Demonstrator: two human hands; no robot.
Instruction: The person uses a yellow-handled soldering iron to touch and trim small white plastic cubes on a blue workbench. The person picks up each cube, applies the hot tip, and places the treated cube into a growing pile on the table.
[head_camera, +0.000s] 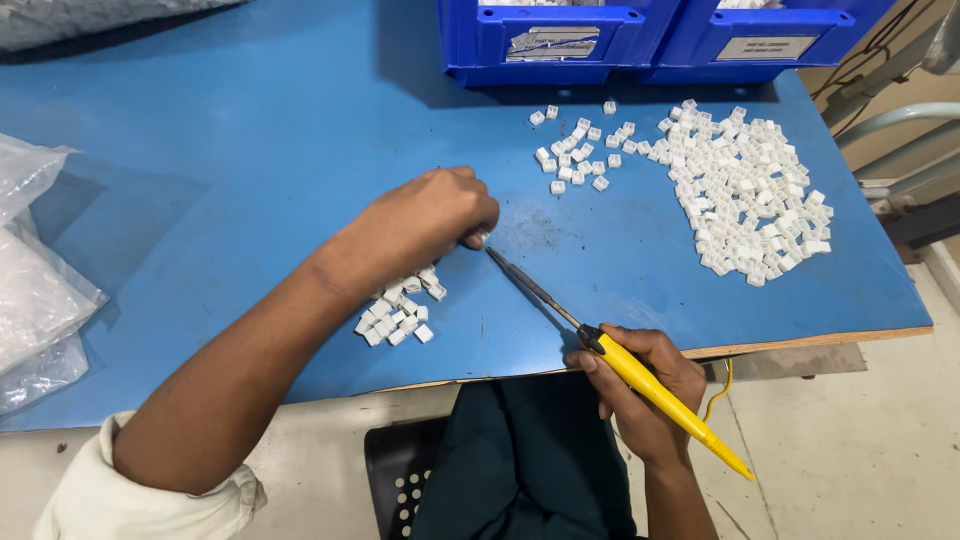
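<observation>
A left hand (430, 222) curled knuckles-up over a small white plastic piece (481, 238) on the blue table (250, 150), fingers pinched shut around it. The right hand (640, 385) gripped a yellow-handled soldering iron (620, 360) in closed fingers, its tip angled up-left to touch the piece. White pieces lay in a small cluster (398, 308) under the left wrist.

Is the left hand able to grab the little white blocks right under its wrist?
Probably yes. The left hand sits just above the small pile of white blocks, and nothing lies between them on the blue table.
</observation>
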